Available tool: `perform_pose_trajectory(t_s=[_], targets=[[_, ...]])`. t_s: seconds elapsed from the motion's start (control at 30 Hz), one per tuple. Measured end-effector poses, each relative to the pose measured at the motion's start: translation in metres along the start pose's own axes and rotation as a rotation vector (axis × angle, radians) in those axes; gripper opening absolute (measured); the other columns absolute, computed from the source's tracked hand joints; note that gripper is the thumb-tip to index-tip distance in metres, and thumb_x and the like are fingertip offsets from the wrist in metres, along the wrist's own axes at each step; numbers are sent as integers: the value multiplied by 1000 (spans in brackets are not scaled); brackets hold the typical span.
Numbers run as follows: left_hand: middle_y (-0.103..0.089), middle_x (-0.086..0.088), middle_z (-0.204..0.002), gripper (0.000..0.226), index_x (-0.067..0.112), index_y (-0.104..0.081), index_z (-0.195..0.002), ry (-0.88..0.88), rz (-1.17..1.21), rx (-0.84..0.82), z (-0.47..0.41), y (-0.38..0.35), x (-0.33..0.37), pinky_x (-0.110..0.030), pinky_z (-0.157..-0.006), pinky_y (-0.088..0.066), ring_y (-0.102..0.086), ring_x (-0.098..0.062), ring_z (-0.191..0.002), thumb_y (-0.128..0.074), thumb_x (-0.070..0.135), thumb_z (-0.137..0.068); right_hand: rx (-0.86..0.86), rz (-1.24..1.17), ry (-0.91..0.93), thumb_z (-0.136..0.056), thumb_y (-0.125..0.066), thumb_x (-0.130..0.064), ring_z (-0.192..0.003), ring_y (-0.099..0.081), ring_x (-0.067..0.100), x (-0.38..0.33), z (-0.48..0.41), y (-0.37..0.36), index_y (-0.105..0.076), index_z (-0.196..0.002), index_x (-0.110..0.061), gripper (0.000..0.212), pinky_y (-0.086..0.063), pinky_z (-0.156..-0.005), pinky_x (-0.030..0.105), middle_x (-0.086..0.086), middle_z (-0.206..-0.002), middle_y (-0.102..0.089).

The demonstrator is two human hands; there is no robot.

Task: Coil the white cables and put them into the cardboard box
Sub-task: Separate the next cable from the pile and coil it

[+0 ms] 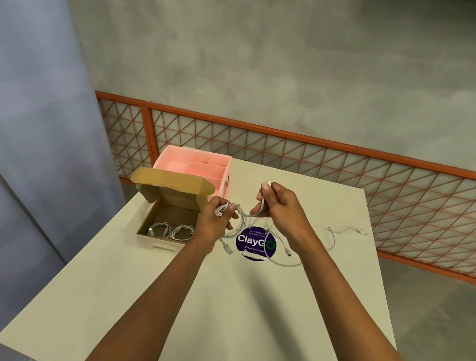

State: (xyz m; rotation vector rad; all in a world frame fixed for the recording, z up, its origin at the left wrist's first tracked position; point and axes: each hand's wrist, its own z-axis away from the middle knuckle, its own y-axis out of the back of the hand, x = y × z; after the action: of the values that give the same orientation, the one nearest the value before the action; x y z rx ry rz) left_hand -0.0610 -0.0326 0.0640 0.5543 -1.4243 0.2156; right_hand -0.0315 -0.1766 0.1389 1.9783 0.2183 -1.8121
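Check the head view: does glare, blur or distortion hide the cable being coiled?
Head view: soft even light, no glare; faint arm shadows on the table; wide-angle bending at edges; white cable between left hand and right hand slightly soft but traceable.

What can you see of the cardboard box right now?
The cardboard box is a plain brown mailer that sits near the left edge of the white table. Its hinged lid stands open and tilts back in front of the pink organizer. The front wall has a narrow slot. Two coiled cables lie side by side on its floor. The left hand, gripping a loose white cable, is just to its right and appears not to touch it.
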Motion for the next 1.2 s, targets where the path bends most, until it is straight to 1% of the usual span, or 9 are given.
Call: perform_pose_trajectory(t_s=[0.23,0.37,0.5,0.67,0.77,0.87,0.93,1.03,1.2], targets=[[-70,-4,-93,23,4,-52,-101,26,31,-66,6,1,-3,-22,-52,-40,-63,-4,-56,-56,25,-94,26,-99,-62,-102,-39,-28,-63,-66,16,3,1,8,-55,-78,-13,32,-56,-69,22,12,-68,-66],[-67,-2,-102,10,13,-46,-91,30,276,-212,11,9,1,-16,-45,-30,-70,-2,-76,-55,16,-95,99,-260,-105,-102,-38,-28,-56,-65,14,4,-3,16,-55,-81,-10,32,-58,-64,25,5,-62,-65],[-67,-3,-97,6,14,-47,-96,86,470,-347,13,18,4,-15,-44,-28,-69,-5,-82,-52,11,-95,163,-406,-141,-103,-37,-27,-66,-67,20,9,-6,28,-55,-84,-9,32,-59,-66,30,9,-72,-65],[-70,6,-89,36,18,-54,-124,48,521,-484,15,24,15,-15,-43,-27,-65,-7,-80,-55,5,-91,216,-383,-209,-102,-39,-24,-67,-62,11,14,-10,39,-58,-87,-11,28,-48,-61,22,4,-82,-68],[-67,0,-88,28,7,-61,-113,-17,452,-477,14,24,19,-14,-41,-27,-56,-3,-62,-60,-2,-86,210,-446,-267,-101,-42,-17,-61,-58,8,21,-12,43,-57,-87,-9,22,-46,-56,18,7,-83,-67],[-65,-3,-81,17,2,-63,-100,-83,386,-392,10,22,19,-15,-39,-28,-56,-4,-59,-63,-4,-84,200,-499,-339,-97,-48,-6,-58,-64,8,26,-11,45,-56,-94,-1,10,-52,-54,15,11,-83,-67],[-68,-4,-77,13,2,-64,-96,-107,333,-336,9,22,19,-17,-39,-30,-60,-8,-62,-65,-1,-83,174,-453,-333,-92,-54,0,-65,-67,12,30,-10,47,-58,-91,-1,4,-55,-58,15,11,-83,-66],[-70,-4,-72,12,1,-64,-95,-132,257,-271,8,20,19,-18,-40,-34,-59,-8,-57,-68,3,-83,100,-188,-239,-83,-69,-4,-79,-64,16,36,-7,47,-69,-90,-4,7,-51,-68,17,7,-86,-65],[-69,-12,-86,15,2,-63,-95,-165,177,-261,7,20,21,-18,-45,-42,-69,-11,-74,-69,5,-82,128,239,-95,-77,-77,-14,-74,-61,7,45,-9,41,-74,-86,-11,10,-42,-63,6,0,-80,-70]])
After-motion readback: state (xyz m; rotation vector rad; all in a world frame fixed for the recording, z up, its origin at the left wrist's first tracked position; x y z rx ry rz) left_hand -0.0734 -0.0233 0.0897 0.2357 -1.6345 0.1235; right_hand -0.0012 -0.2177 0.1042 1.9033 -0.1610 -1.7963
